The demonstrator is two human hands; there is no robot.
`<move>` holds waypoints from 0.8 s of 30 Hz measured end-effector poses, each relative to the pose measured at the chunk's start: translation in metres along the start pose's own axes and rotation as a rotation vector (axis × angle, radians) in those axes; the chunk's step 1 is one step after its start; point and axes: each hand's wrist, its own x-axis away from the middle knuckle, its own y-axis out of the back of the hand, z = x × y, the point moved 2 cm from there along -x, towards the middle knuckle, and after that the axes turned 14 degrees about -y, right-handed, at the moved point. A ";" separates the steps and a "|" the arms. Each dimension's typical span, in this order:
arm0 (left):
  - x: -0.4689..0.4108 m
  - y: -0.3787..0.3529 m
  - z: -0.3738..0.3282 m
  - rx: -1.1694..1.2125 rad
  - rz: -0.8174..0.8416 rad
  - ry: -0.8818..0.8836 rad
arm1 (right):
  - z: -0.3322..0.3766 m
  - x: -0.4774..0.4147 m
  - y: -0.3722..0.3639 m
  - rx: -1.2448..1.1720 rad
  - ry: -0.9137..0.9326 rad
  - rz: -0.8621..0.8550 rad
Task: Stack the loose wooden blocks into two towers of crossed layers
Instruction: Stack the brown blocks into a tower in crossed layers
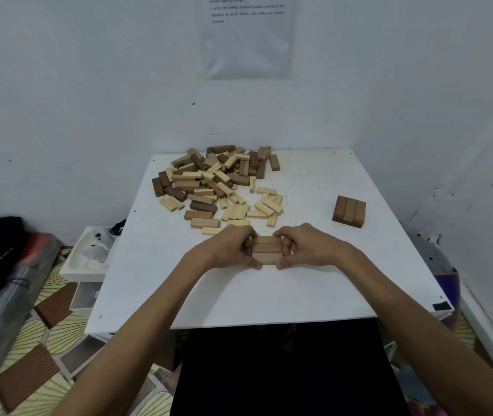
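Head view | left hand and right hand pinch layer of three tan blocks, side by side

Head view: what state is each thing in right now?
left hand, grips the medium-brown layer's left end
right hand, grips its right end
medium-brown layer, three blocks side by side, flat on table
dark layer, three blocks side by side, untouched
loose pile, scattered, unstacked

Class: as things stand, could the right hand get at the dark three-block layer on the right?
Probably yes: only bare table separates the right hand from the dark layer, though it grips the near layer.
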 end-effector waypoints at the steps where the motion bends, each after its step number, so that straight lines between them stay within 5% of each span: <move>1: 0.001 0.000 0.001 0.009 -0.015 -0.004 | 0.000 0.000 0.000 0.005 0.002 -0.001; 24: -0.067 0.012 -0.036 -0.096 -0.233 -0.307 | -0.067 0.031 0.053 -0.086 0.039 -0.347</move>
